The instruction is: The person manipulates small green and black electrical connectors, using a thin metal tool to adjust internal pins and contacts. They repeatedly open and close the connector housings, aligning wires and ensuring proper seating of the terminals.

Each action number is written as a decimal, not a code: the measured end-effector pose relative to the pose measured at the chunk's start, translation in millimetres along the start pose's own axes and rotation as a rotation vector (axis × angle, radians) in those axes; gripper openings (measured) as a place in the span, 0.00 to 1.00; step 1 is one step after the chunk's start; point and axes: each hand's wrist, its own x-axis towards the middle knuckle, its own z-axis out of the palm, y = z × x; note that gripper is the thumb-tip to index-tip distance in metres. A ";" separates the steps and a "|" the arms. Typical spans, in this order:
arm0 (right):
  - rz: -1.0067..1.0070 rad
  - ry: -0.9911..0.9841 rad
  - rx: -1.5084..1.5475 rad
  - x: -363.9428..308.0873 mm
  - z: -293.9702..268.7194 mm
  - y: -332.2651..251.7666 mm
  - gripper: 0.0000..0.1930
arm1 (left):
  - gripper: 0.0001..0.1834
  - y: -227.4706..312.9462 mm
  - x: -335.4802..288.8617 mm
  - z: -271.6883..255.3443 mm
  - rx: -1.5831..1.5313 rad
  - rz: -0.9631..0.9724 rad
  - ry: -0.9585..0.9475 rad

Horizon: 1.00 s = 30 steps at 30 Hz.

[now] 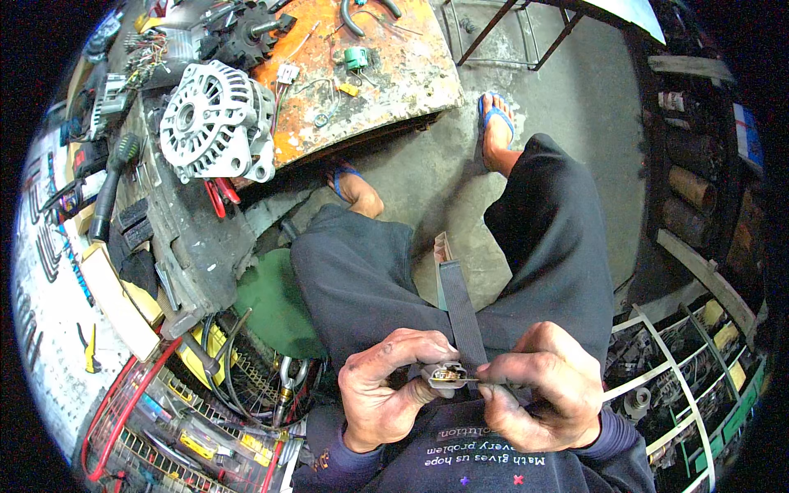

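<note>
Close to my chest, my left hand pinches a small grey connector-like part between thumb and fingers. Its open end shows coppery or brassy metal inside. From the right, my right hand is closed in a pinch on a thin dark rod, whose tip meets the part's open end. How much of the rod lies inside the fingers is hidden. Between my legs, below the hands, runs a flat black strap.
Front left, a silver alternator housing stands beside a worn orange metal top bearing a green part and wires. Red-handled pliers lie under the housing. Wire racks with parts stand low left and right. A metal frame stands ahead.
</note>
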 end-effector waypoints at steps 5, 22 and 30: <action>0.014 0.017 -0.005 -0.3 -1.5 -0.6 0.11 | 0.22 0.0 -1.2 -0.2 0.033 -0.022 -0.009; -0.041 -0.002 -0.063 1.2 -0.2 -5.2 0.14 | 0.18 -5.1 0.8 -3.1 -0.010 0.024 -0.069; -0.090 0.001 -0.109 -1.8 2.8 -3.9 0.15 | 0.18 -4.9 0.3 -4.4 0.013 0.056 -0.063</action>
